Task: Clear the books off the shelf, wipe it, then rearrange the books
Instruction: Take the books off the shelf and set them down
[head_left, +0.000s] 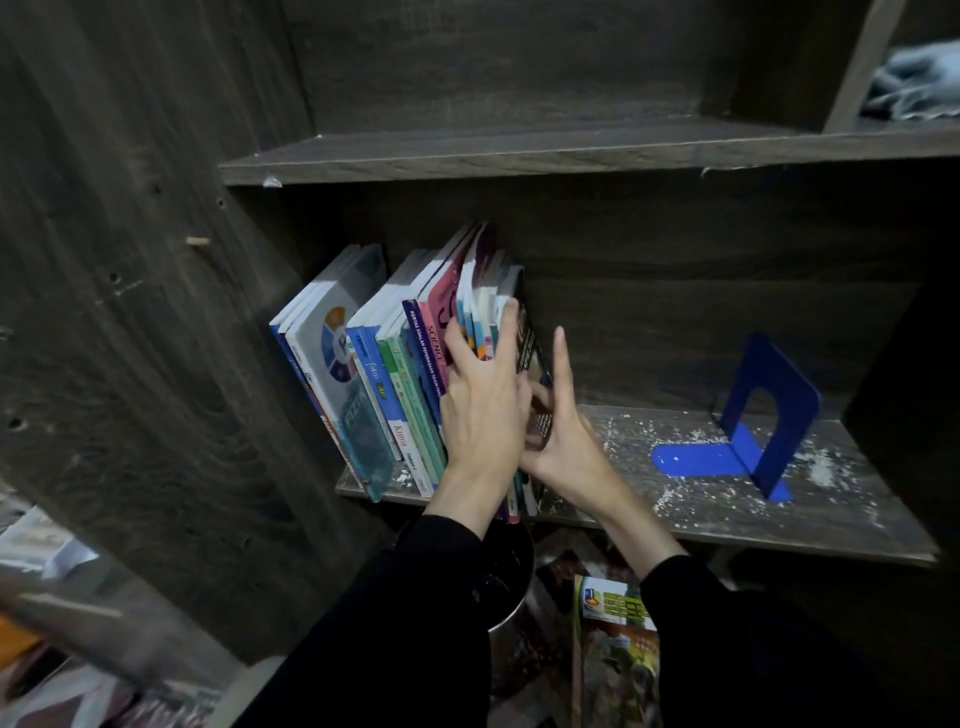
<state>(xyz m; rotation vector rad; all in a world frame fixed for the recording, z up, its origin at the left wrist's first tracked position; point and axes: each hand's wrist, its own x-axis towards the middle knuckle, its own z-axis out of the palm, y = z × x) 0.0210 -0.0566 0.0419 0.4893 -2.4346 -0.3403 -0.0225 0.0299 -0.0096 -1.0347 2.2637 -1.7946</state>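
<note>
A row of books (384, 364) leans to the left on a dark wooden shelf (727, 525), packed against its left wall. My left hand (483, 410) lies spread over the spines of the rightmost books, with its fingers curled around their top edges. My right hand (563, 431) presses against the black cover of the last book (525, 343), index finger pointing up. The shelf board to the right of the books is covered in white dust and crumbs.
A blue metal bookend (753, 431) stands on the right part of the shelf. The shelf above (519, 150) holds nothing in its middle; a grey cloth (914, 83) lies at the top right. Below, a green-covered book (618, 639) and a dark round container (509, 577) sit near the floor.
</note>
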